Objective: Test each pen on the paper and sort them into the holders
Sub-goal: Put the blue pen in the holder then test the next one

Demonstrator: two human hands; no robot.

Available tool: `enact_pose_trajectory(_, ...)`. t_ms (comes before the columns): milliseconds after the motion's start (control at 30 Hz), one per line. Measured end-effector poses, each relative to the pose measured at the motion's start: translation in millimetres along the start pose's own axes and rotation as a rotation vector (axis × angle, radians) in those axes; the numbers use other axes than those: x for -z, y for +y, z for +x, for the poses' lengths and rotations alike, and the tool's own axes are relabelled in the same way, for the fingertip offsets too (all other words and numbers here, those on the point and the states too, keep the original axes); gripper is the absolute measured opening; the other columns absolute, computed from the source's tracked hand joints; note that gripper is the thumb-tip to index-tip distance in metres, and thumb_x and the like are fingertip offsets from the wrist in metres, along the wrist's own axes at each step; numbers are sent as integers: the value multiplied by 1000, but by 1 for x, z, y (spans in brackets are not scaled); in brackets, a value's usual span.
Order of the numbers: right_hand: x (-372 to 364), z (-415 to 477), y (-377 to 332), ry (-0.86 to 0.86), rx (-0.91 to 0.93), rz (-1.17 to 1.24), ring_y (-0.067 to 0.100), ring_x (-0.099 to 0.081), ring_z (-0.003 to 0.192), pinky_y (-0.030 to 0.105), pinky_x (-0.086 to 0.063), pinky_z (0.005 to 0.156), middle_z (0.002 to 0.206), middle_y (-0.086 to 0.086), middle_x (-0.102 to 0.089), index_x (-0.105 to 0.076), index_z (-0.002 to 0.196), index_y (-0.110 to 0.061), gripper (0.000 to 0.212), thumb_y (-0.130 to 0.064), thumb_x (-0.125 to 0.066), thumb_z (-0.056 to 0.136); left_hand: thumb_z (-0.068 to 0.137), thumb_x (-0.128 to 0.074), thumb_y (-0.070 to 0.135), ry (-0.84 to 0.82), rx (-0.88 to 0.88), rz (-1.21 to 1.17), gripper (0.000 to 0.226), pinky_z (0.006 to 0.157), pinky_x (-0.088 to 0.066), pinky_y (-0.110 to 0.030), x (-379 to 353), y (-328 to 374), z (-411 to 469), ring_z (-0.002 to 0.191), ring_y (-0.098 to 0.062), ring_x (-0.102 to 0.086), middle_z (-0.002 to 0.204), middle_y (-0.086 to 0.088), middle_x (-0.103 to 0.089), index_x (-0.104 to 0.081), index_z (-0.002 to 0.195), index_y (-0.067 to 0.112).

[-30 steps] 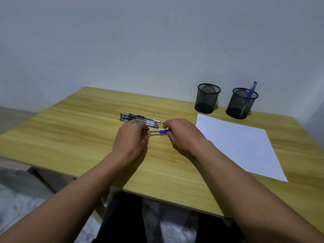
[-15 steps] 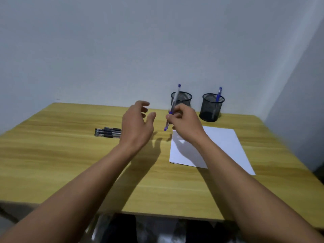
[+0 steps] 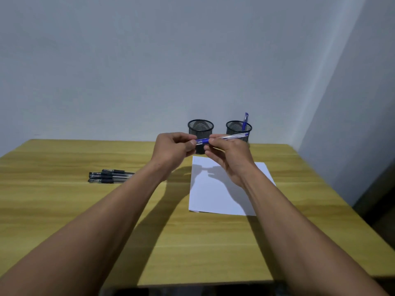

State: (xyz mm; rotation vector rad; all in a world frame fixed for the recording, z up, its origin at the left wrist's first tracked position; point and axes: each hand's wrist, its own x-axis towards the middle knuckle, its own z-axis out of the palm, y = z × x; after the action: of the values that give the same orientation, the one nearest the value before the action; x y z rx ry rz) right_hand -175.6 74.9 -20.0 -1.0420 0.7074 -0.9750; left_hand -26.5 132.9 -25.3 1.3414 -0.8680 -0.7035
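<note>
A blue pen [image 3: 234, 137] lies level in the air above the far edge of the white paper [image 3: 222, 195]. My right hand [image 3: 226, 154] grips its clear barrel. My left hand [image 3: 174, 149] pinches the blue cap end [image 3: 202, 141]. Behind my hands stand two black mesh holders: the left holder [image 3: 200, 127] looks empty, and the right holder [image 3: 235, 127] has one blue pen [image 3: 245, 120] upright in it. Several black pens [image 3: 109, 177] lie side by side on the table at the left.
The wooden table [image 3: 64, 210] runs to a grey wall at the back and a wall corner on the right. Its near edge cuts across the bottom of the view, with dark floor below.
The pen has swung from upright in my right hand to level, and my left hand, open half a second ago, now pinches its cap end. Both hands are raised off the table.
</note>
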Motion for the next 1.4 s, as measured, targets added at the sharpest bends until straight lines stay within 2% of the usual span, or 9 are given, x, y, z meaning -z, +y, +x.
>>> enact_pose_trajectory(100,-1,3,-1,-24,17,-8,18,-72,74,27,-63,80,74,8,-74,-71,90,-3,2,-4,-72,91,85,-72,-1,-50,-7,4,14,78,-58,-24,2,4,7,76,-17,-70,91,-12,-74,-74,99,2)
enact_pose_trajectory(200,-2,7,0,-29,20,-14,18,-73,72,25,-63,77,76,12,-74,-71,90,-1,4,-4,-74,90,87,-70,-1,-100,4,-9,13,82,-59,-26,4,7,13,79,-19,-71,92,-14,-74,-74,99,3)
enact_pose_trajectory(300,-3,12,3,-52,13,-39,17,-74,68,23,-63,75,75,13,-75,-71,91,1,3,-2,-71,91,88,-69,-2,-155,20,-5,10,83,-59,-26,5,6,17,79,-21,-71,88,-15,-74,-74,94,4)
enact_pose_trajectory(600,-6,29,8,-34,-10,-29,18,-74,66,23,-63,72,72,14,-74,-71,86,6,7,0,-72,90,85,-71,-3,-147,95,78,8,74,-59,-22,12,7,39,72,-18,-66,81,-13,-70,-76,87,3)
enact_pose_trajectory(767,-5,38,11,-9,4,-24,19,-73,68,23,-63,73,73,15,-74,-71,87,6,7,0,-72,90,86,-69,-5,-172,85,74,9,79,-59,-25,11,4,47,73,-18,-67,83,-14,-70,-75,90,1)
enact_pose_trajectory(933,0,42,14,-16,-10,-22,19,-73,66,23,-63,71,73,15,-74,-70,89,8,7,1,-72,89,86,-70,-4,-185,93,152,9,69,-57,-19,11,3,51,64,-13,-66,73,-9,-69,-74,94,-1)
enact_pose_trajectory(1167,0,44,17,-12,-19,-6,18,-73,63,21,-62,67,69,14,-73,-70,84,5,7,2,-72,89,86,-69,-5,-172,155,124,8,63,-56,-17,8,3,54,61,-11,-66,76,-12,-69,-73,93,-3)
enact_pose_trajectory(1400,0,48,18,-25,7,-13,18,-73,65,21,-62,66,72,15,-73,-70,84,5,8,0,-71,90,85,-71,-3,-252,48,184,11,74,-58,-22,11,2,55,70,-15,-67,80,-13,-71,-75,95,0)
